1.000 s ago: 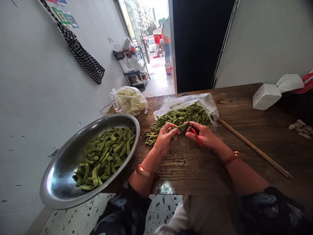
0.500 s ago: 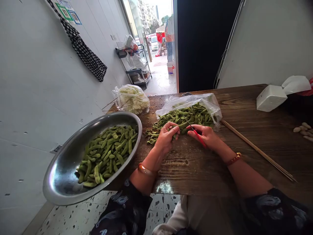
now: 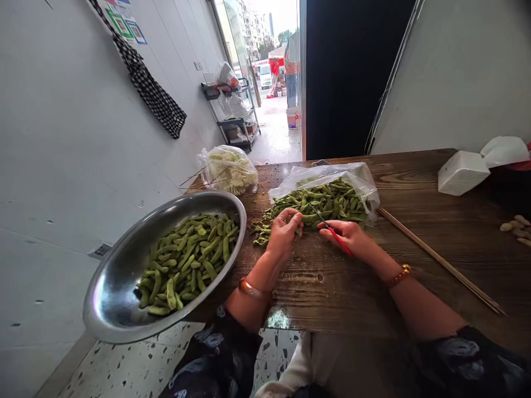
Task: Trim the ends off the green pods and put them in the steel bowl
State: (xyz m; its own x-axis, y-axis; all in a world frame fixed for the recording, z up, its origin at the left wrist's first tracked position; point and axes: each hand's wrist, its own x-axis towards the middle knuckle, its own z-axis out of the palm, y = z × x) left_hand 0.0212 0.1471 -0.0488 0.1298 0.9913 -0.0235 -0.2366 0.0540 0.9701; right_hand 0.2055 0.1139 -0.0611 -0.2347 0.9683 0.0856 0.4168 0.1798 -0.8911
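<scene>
My left hand (image 3: 285, 235) is closed in a pinch on a green soybean pod (image 3: 308, 219), its tip poking out to the right of my fingers. My right hand (image 3: 347, 239) grips red-handled scissors (image 3: 339, 239); their thin dark blades point up and left, just right of the pod, and seem slightly apart. Behind both hands, a heap of soybean pods (image 3: 332, 200) spills from a clear plastic bag (image 3: 355, 174). To the left, a large steel basin (image 3: 111, 293) holds many more pods (image 3: 188, 260).
A bag of cauliflower (image 3: 232, 171) with thin skewers sits behind the basin. Bamboo sticks (image 3: 442, 260) lie diagonally on the wooden table (image 3: 290, 298) at right. Farther right are a white tissue box (image 3: 462, 172) and some peanuts (image 3: 516, 226). A cart (image 3: 232, 119) stands by the doorway.
The scissors have drawn slightly back from my left hand, so their blades no longer cross the pod. The whole view has shifted a little, with everything appearing lower and further right.
</scene>
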